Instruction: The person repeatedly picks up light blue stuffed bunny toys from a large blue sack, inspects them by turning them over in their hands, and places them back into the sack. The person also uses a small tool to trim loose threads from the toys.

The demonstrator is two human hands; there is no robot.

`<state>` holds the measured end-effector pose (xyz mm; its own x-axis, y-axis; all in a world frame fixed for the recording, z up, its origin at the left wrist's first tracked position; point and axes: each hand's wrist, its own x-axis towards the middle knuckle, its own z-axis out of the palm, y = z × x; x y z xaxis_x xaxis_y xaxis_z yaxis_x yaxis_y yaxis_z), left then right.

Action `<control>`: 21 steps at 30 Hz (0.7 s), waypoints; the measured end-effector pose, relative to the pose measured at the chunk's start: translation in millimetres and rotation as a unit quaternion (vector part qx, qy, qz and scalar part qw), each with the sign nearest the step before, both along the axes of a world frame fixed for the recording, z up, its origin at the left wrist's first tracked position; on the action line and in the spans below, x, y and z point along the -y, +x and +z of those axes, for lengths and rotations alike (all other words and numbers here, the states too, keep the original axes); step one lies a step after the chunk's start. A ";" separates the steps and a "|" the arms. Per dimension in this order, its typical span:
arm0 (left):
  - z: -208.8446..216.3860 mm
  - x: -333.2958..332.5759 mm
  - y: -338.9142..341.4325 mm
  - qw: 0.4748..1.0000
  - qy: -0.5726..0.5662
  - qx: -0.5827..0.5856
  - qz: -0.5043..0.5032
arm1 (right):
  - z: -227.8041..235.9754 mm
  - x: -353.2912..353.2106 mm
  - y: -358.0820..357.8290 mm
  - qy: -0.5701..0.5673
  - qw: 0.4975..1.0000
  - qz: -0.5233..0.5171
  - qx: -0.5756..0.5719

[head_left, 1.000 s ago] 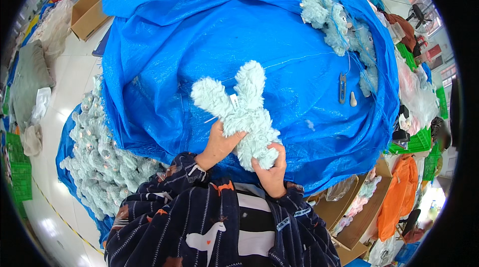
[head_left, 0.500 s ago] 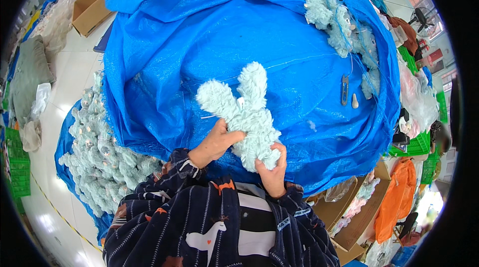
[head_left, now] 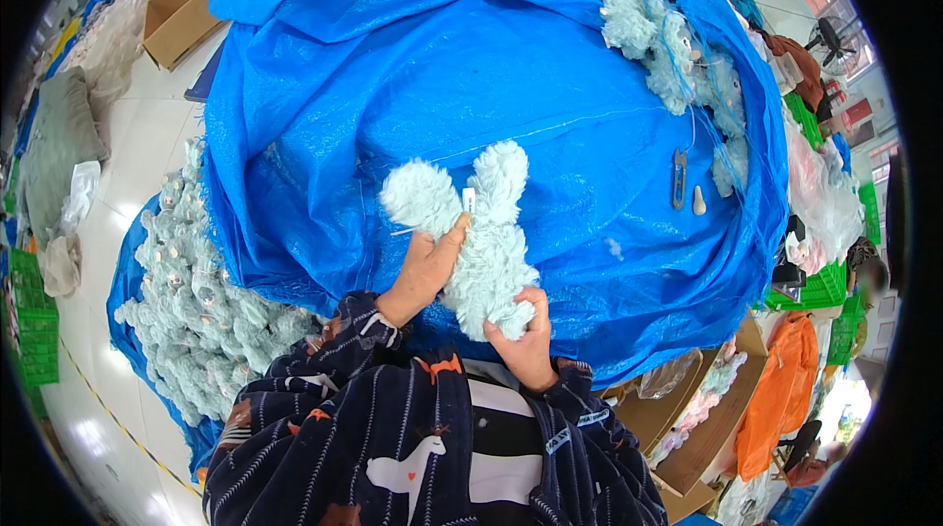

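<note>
Plush toy (head_left: pixel 493 259) occupies left grip (head_left: pixel 426 268) and right grip (head_left: pixel 527 344)

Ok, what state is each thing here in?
Plush toy: held, white tag showing
Left hand: closed on plush toy
Right hand: pinching its near end
Blue tarp: spread, wrinkled
Thread snips: lying flat, open or shut unclear
Plush pile: heaped at left
Upper-left cardboard box: open

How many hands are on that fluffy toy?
2. The left hand holds the pale aqua plush toy by its left side, thumb near the white label; the right hand grips its lower end. Fingers underneath are partly hidden.
</note>
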<state>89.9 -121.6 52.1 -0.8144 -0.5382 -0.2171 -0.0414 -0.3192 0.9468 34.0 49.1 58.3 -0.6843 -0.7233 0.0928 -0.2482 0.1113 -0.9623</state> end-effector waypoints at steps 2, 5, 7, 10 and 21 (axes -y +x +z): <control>3.1 2.9 -0.9 0.998 0.057 0.005 -0.003 | 2.5 2.6 0.5 -0.001 1.000 -0.013 0.027; 10.6 0.4 -3.5 0.976 0.197 -0.094 -0.001 | 2.8 2.6 0.9 -0.001 0.998 -0.014 0.055; 11.1 3.1 -0.6 0.939 0.316 -0.132 -0.024 | 1.0 1.0 0.4 -0.004 0.998 -0.018 0.059; 9.8 2.7 6.5 0.949 0.293 -0.115 -0.038 | -1.7 -0.4 -1.8 -0.018 0.997 -0.031 0.069; 25.4 6.5 4.9 0.985 0.101 -0.135 -0.036 | -2.7 3.1 -7.0 -0.019 0.961 0.005 0.276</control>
